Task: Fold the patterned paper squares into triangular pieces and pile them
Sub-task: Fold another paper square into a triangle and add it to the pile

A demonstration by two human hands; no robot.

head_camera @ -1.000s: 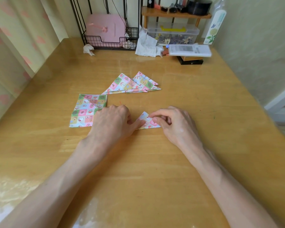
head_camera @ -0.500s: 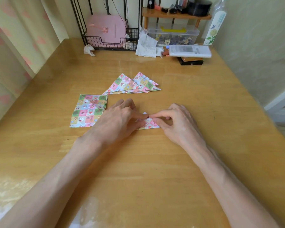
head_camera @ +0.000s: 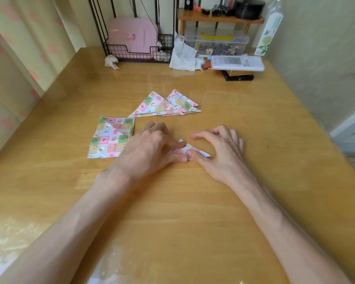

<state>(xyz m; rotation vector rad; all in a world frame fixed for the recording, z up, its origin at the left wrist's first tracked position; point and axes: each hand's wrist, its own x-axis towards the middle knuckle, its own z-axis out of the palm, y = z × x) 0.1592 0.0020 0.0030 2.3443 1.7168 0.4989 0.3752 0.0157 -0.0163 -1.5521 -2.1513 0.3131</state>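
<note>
Pinching the small folded piece (head_camera: 193,150) in a narrow grip to keep it flat on the desk (head_camera: 193,214), the left hand (head_camera: 152,148) steadies it while the right hand (head_camera: 221,156), fingers loosely arched, presses its thumb down, probably to sharpen the crease.

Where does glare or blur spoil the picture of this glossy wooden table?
Head view: white glare washes out the glossy wooden table at its near left corner; also in the head view, print on the long white box at the back is blurred.
</note>
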